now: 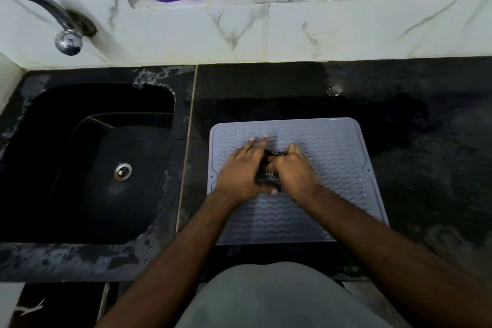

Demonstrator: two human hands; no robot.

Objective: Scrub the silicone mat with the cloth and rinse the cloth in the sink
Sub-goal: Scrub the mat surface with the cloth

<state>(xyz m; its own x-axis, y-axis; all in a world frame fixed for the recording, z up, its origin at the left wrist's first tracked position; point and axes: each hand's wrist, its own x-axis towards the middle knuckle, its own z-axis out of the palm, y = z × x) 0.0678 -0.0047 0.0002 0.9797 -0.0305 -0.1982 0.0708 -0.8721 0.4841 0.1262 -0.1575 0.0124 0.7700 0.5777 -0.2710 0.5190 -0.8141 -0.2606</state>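
We've got both hands on the dark cloth (271,165) mid-mat (332,146) near the counter's (399,88) front edge. Left hand (241,168) lies flat, fingers straight; right hand (291,168) is curled gripping it. Cloth's mostly hidden and blurry.

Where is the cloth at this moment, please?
In the head view, the dark cloth is bunched between the left hand and the right hand, on the grey silicone mat, right of the sink.

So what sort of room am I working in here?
Most likely a home kitchen: a black stone sink with a curved chrome tap, a dark wet countertop, and a grey ribbed silicone mat.
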